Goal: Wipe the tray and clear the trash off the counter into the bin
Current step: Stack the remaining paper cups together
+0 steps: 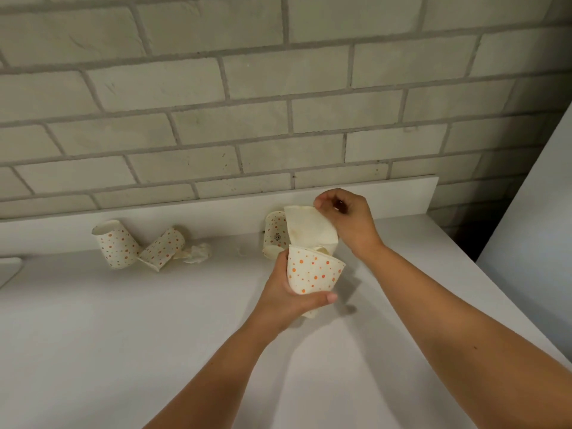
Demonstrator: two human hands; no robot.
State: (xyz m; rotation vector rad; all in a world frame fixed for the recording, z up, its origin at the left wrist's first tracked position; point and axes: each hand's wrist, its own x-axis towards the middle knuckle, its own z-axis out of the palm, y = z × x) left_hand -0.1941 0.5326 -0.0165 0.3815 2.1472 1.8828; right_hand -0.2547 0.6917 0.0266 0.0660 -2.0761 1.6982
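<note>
My left hand (288, 292) grips a white paper cup with orange dots (312, 272), held above the white counter (154, 320). My right hand (346, 218) pinches the rim of a second, flattened paper cup (309, 229) whose lower end sits inside the held cup. Behind them a third dotted cup (274, 233) lies on the counter against the backsplash. Further left, two more dotted cups (116, 246) (162, 249) lie tipped together, with a crumpled tissue (196, 253) beside them.
A grey brick wall (278, 103) rises behind a low white backsplash (216, 209). The corner of a pale tray or plate (9, 269) shows at the far left edge. The counter ends at the right next to a white panel (541, 212).
</note>
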